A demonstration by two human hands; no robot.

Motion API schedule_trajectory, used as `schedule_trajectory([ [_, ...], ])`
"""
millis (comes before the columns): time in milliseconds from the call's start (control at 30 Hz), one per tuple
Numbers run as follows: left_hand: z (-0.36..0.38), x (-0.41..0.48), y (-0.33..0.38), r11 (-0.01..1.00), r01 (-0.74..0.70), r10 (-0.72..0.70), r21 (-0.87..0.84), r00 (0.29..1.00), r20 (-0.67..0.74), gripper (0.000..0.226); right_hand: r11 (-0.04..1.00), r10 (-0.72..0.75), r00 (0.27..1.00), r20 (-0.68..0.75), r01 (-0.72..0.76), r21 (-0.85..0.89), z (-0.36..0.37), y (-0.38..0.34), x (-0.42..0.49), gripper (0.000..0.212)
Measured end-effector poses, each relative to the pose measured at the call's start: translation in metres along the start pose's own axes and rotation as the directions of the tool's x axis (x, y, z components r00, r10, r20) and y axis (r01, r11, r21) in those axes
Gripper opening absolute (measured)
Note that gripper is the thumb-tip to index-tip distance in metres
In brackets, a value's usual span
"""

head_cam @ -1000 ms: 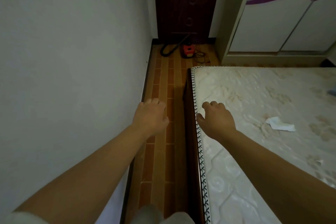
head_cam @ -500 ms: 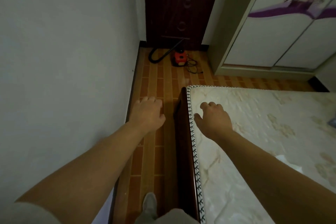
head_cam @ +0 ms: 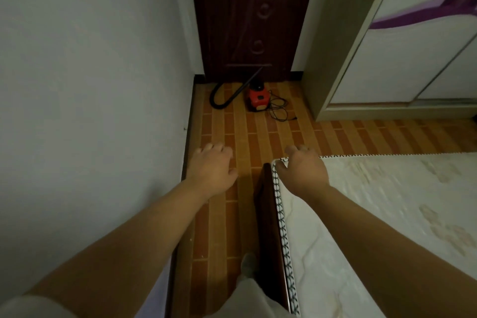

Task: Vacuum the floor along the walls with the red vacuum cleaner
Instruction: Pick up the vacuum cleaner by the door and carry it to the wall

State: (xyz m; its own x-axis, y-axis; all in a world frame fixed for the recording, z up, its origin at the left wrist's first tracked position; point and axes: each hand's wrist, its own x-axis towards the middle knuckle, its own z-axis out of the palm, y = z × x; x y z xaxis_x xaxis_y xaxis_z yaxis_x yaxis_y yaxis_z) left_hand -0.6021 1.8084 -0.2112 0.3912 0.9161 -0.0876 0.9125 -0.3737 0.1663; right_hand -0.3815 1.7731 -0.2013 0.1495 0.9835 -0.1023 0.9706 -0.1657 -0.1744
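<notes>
Vacuum (head_cam: 258, 98) well ahead of empty, loosely curled left hand (head_cam: 210, 169) and right hand (head_cam: 302, 170): step close first, avoid cord (head_cam: 278, 108) beside it, then grasp hose (head_cam: 242, 88).

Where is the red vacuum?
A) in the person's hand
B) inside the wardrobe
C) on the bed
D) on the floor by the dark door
D: the vacuum sits on the floor right in front of the door, with its hose and cord lying beside it.
</notes>
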Motion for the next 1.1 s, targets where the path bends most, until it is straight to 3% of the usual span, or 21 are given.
schedule_trajectory([
  [233,-0.03,0.143,-0.027,0.999,0.046,-0.046,-0.008,0.999,-0.004,0.038,0.999,-0.035,0.999,0.024,0.036,-0.004,-0.032,-0.003,0.16,0.038],
  [400,-0.036,0.236,-0.056,0.997,0.064,-0.064,-0.035,0.998,0.003,0.041,0.999,-0.034,0.998,0.059,0.034,0.005,-0.034,-0.012,0.264,0.047],
  [767,-0.039,0.462,-0.159,0.998,0.032,-0.029,-0.051,0.998,0.057,0.038,0.999,0.041,0.995,0.096,-0.038,-0.025,-0.023,-0.053,0.49,0.047],
  [1100,-0.053,0.636,-0.191,0.998,-0.018,0.022,-0.055,0.996,0.081,0.04,0.995,0.095,0.985,0.143,-0.095,-0.007,-0.031,-0.03,0.649,0.046],
])
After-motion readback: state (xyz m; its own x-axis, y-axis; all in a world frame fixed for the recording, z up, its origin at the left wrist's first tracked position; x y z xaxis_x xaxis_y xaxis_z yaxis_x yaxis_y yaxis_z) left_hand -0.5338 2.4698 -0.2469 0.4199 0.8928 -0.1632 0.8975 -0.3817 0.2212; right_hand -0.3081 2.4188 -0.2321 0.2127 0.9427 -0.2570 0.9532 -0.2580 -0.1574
